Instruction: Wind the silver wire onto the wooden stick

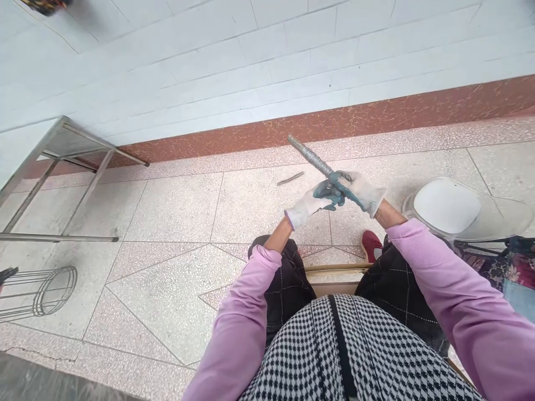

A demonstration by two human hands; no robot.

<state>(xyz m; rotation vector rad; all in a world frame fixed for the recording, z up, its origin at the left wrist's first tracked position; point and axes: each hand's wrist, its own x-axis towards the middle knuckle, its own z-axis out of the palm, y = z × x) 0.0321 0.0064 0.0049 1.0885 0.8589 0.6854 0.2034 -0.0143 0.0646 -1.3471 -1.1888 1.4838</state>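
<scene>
Ahead of my knees, both hands wear white gloves with blue-green coated fingers. My right hand is closed round the lower end of a grey metal rod, which slants up and to the left. Wire appears tightly coiled along the rod's middle; its far tip is bare. Just left of that grip, my left hand has its fingers curled in against the right fingers. What the left fingers pinch, if anything, is hidden. A short grey strip lies on the floor beyond the left hand.
A metal-framed table or stand is at the left by the tiled wall. Below it lies a round wire frame. At right are a white lidded container and a flowered bag. A red shoe shows between my knees.
</scene>
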